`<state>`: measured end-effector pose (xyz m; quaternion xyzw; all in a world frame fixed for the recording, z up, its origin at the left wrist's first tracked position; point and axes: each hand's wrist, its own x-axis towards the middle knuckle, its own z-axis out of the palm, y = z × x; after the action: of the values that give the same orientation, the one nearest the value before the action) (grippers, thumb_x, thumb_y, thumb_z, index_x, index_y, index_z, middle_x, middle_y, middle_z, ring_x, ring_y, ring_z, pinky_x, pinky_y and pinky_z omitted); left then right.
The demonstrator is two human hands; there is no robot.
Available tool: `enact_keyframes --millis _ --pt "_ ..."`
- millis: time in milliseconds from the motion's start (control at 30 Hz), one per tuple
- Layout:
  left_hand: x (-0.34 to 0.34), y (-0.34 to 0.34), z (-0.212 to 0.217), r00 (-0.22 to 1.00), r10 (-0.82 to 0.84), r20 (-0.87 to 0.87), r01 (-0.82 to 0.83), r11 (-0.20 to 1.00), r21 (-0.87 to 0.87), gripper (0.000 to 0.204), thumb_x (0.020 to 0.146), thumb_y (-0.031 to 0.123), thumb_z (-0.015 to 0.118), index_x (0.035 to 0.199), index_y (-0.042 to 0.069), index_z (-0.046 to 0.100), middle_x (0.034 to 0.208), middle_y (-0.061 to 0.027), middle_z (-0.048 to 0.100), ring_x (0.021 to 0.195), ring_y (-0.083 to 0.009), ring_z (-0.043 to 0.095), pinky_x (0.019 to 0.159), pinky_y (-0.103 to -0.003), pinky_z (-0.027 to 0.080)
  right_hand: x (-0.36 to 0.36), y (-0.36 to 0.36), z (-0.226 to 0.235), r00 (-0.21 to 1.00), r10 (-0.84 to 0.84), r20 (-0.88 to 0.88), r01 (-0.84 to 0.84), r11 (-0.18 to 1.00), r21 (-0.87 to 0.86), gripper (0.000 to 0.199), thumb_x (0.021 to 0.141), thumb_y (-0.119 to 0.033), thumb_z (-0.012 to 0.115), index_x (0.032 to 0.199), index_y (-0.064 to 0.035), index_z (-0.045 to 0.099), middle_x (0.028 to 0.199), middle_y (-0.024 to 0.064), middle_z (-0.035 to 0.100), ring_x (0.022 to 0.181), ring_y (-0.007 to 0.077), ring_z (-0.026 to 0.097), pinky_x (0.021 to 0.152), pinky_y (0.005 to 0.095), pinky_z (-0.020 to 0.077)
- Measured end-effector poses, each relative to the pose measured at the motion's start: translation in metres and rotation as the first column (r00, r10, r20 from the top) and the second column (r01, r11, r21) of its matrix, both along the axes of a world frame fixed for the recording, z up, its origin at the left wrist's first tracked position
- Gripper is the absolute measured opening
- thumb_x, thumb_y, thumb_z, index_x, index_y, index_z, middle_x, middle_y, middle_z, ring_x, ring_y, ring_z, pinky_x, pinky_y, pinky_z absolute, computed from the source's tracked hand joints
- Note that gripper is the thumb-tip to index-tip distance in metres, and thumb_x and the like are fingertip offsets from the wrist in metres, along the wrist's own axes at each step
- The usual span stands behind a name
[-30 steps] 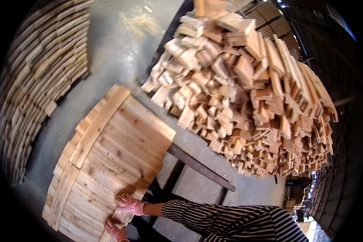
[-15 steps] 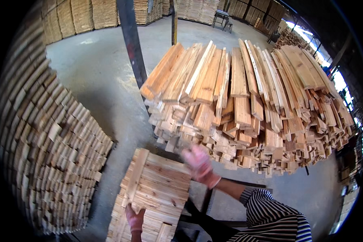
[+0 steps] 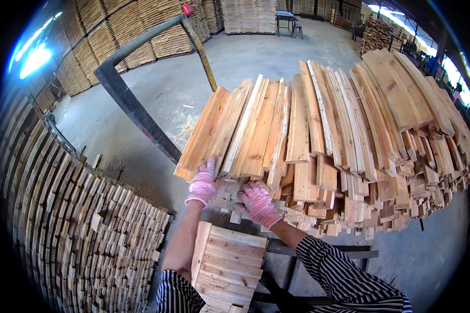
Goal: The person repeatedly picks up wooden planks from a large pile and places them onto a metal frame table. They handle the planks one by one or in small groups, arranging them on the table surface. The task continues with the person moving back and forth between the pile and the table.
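Note:
Both my hands wear pink-and-white knit gloves and reach the near ends of a large pile of wooden boards [image 3: 297,141]. My left hand [image 3: 202,185] lies against the end of the leftmost boards, its fingers stretched along the wood. Close beside it, my right hand [image 3: 257,202] has bent fingers tucked at the board ends, just below the top layer. What those fingertips hold is hidden. Below my hands sits a panel of boards laid side by side [image 3: 230,261], with one board crossing them along its left edge. My left forearm passes over that edge.
A tall stack of short wooden pieces [image 3: 89,224] fills the left side. A dark metal frame [image 3: 136,112] with a yellowish post [image 3: 199,55] rises beyond the pile's left end. Dark metal bars [image 3: 350,254] lie under the panel. Stacked wood bundles [image 3: 141,26] line the back.
My left hand has left the panel and moved up to the leftmost boards. My right hand remains near the pile's lower edge, now with bent fingers at the board ends. The view has shifted.

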<state>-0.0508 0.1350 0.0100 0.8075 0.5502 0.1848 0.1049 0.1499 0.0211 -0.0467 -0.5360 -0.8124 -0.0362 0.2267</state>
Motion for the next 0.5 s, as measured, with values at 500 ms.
enact_keyframes --millis 500 --pt "-0.041 -0.396 -0.06 0.574 0.536 0.619 -0.047 0.776 -0.628 0.085 0.089 0.011 0.072 0.157 0.0 0.023 0.15 -0.0222 0.044 0.14 -0.0306 0.043 0.115 -0.038 0.035 -0.125 -0.033 -0.007 -0.265 -0.524 -0.81 -0.569 0.763 -0.307 0.064 0.103 -0.003 0.042 0.161 -0.0127 0.017 0.151 0.0162 0.043 0.143 0.0241 0.041 0.122 0.0335 0.0286"
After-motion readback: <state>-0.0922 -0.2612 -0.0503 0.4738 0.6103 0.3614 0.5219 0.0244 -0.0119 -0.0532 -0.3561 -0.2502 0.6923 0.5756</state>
